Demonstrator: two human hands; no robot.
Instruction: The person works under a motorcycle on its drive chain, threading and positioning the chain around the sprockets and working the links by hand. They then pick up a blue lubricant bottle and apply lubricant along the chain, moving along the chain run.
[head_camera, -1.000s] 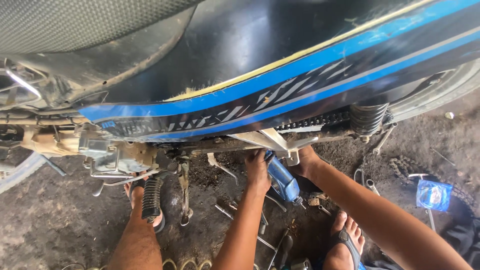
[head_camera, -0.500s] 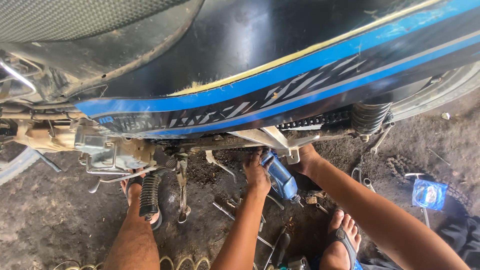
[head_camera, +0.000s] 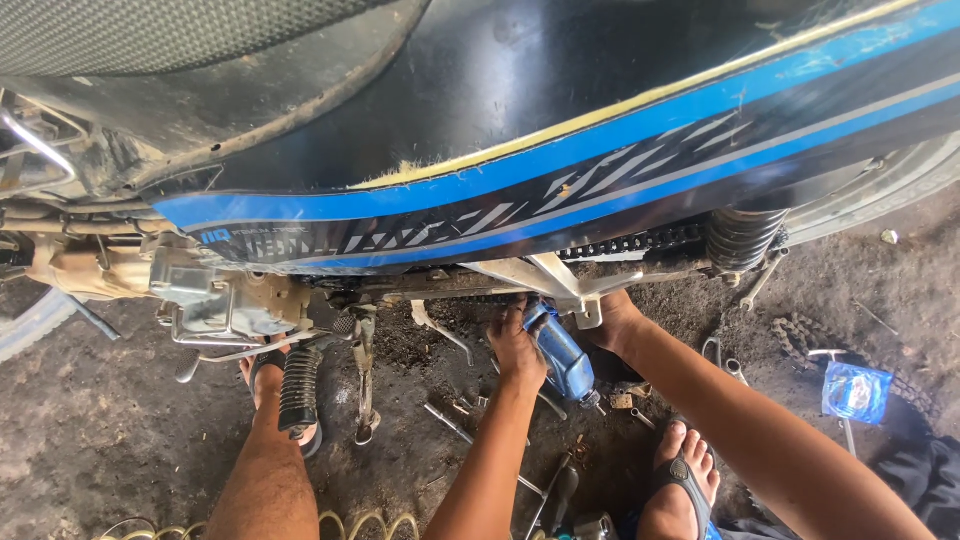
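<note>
While both hands work under the motorcycle, we note the grips first. Left hand (head_camera: 517, 350), centre of frame: fingers curled shut around the upper end of a blue power tool (head_camera: 563, 358). Right hand (head_camera: 612, 322), just right of the tool: reaches up behind a pale metal bracket (head_camera: 562, 283); whether that grip is closed on anything we cannot tell, since the fingers are hidden.

Key relation: the tool lies between the two hands, touching the left, just beside the right. Its long axis runs diagonally, the upper end near the bracket at upper left, the lower end pointing toward the lower right of the frame and the ground. The left hand is clearly the nearer; it carries the tool.

Moving outward: above the hands, a drive chain (head_camera: 630, 243) runs rightward to a black coil shock spring (head_camera: 740, 238). Over all of it sits the black and blue body panel (head_camera: 560, 160), filling the upper half of the frame. To the left, a ribbed black footpeg (head_camera: 298, 388) and the grimy engine casing (head_camera: 215, 300).

Ground: dark, oily dirt floor (head_camera: 100, 430). Loose wrenches (head_camera: 445, 420) lie below the hands; a blue plastic packet (head_camera: 856, 390) sits at the right edge beside a second loose chain (head_camera: 800, 338). Sandalled right foot (head_camera: 685, 480) at lower centre-right, left foot (head_camera: 265, 375) behind the footpeg.
</note>
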